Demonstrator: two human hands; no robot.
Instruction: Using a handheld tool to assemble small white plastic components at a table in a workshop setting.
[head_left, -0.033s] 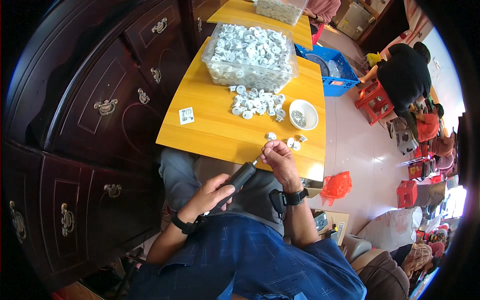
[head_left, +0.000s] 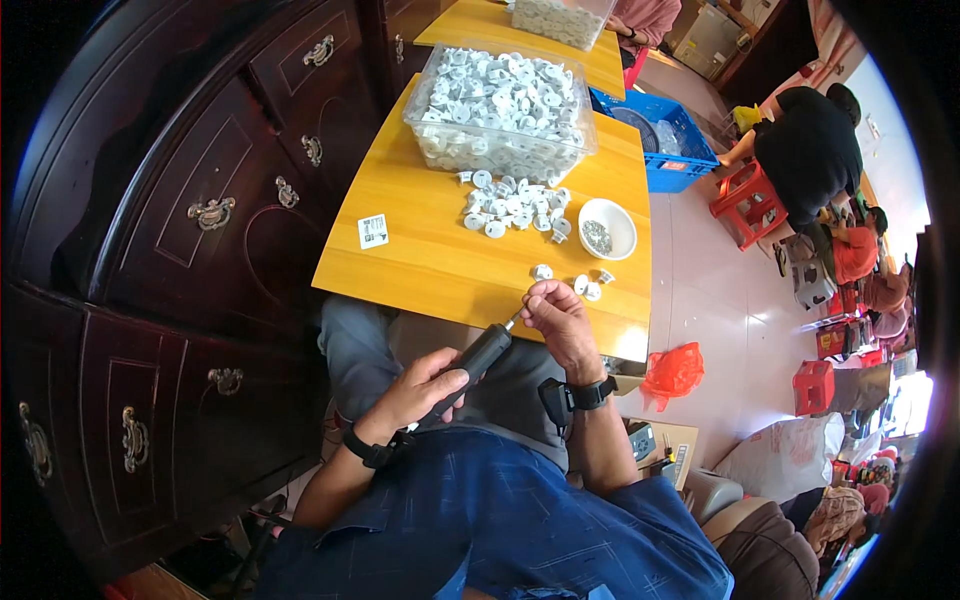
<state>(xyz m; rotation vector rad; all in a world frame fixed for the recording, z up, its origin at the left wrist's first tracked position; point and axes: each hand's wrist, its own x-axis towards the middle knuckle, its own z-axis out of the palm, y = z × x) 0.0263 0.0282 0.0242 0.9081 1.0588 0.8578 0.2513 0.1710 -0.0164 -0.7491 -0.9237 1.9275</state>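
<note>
My left hand (head_left: 420, 395) grips a black electric screwdriver (head_left: 480, 358) over my lap, with its tip pointing up and to the right. My right hand (head_left: 560, 320) is at the near edge of the yellow wooden table (head_left: 420, 250). Its fingers are pinched on a small part at the screwdriver's tip, and the part is mostly hidden by them. A few white plastic parts (head_left: 585, 285) lie just beyond that hand. Farther back are a loose pile of the same parts (head_left: 515, 205), a white bowl of small screws (head_left: 607, 228) and a clear bin full of white parts (head_left: 500, 110).
A dark wooden cabinet (head_left: 200, 200) with brass handles stands along the left. A small sticker (head_left: 372, 231) lies on the table. To the right are a blue crate (head_left: 665, 150), a red plastic bag (head_left: 672, 370), red stools, and a person in black (head_left: 810, 150) crouching.
</note>
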